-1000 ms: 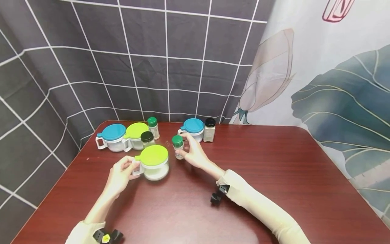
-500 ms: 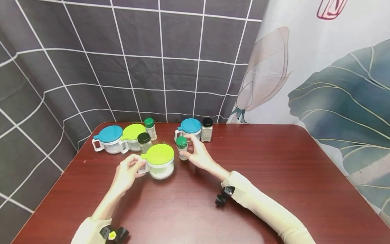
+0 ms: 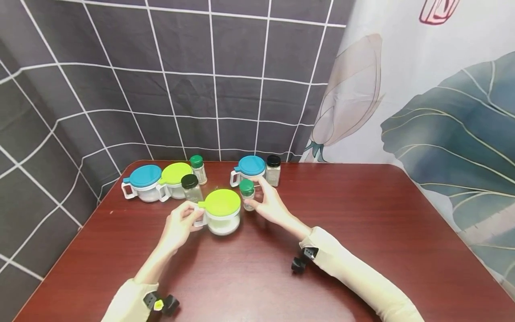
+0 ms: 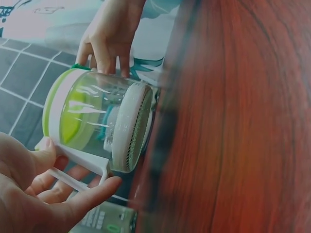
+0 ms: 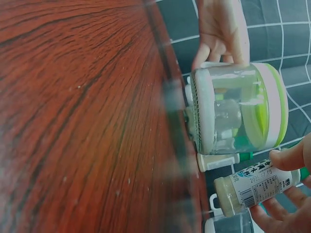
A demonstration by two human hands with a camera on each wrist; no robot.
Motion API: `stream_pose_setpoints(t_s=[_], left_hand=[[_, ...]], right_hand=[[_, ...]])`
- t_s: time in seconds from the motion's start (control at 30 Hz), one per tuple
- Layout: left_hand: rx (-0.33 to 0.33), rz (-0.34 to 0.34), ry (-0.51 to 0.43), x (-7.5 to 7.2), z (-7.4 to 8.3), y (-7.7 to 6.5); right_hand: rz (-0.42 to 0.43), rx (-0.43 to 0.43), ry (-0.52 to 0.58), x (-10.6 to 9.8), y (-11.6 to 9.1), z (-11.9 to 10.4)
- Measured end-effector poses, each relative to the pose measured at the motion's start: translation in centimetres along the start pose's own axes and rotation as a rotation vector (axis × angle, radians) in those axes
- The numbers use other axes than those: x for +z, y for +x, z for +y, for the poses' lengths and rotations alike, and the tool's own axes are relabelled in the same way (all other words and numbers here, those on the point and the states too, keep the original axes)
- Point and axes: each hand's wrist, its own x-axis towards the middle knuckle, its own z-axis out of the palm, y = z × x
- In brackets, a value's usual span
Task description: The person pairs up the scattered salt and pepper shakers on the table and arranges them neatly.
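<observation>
My left hand (image 3: 179, 226) grips the white side handle of a clear seasoning jar (image 4: 104, 111) with a lime-green lid. In the left wrist view my thumb lies at the handle's lid end, with fingers curled round it. Just right of that jar, my right hand (image 3: 274, 209) pinches a small spice bottle (image 3: 247, 193) with a green cap. The right wrist view shows the bottle's printed label (image 5: 262, 182) and pale contents, the thumb on one side and fingers on the other. Jar and bottle are side by side, the bottle close to the jar's lid.
Behind stand a blue-lidded jar (image 3: 145, 177), another lime-lidded jar (image 3: 177, 174), a green-capped bottle (image 3: 198, 170) and a black-capped bottle (image 3: 191, 188). Farther right are a second blue-lidded jar (image 3: 251, 166) and black-capped bottle (image 3: 273, 172). A tiled-pattern cloth (image 3: 237, 98) hangs behind the table (image 3: 362, 214).
My left hand has carried the lime-lidded jar to the right. My right hand has shifted the green-capped bottle slightly right, and the gap between the two has narrowed.
</observation>
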Motion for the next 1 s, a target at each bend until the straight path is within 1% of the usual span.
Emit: stream_pose_setpoints(t_s=[0.23,0.5,0.77,0.83,0.97,1.0], left_hand=[[0.005,-0.011,-0.007,1.5,-0.2,0.3],[0.015,-0.035,0.022,2.6,-0.4,0.4],[0.018,-0.024,-0.014,3.6,-0.3,0.7],[0.016,-0.021,-0.022,3.8,-0.3,0.8],[0.01,-0.018,-0.037,4.2,-0.4,0.9],[0.007,-0.017,-0.04,4.3,-0.4,1.0]], right_hand=[[0.011,-0.004,0.006,-0.9,-0.6,0.2],[0.026,0.007,-0.042,-1.8,-1.1,0.2],[0.04,0.014,-0.019,-2.5,-1.5,0.4],[0.042,0.017,-0.016,-2.7,-1.7,0.1],[0.044,0.015,-0.029,-3.3,-2.2,-1.7],[0.044,0.009,-0.039,-3.4,-2.3,-1.7]])
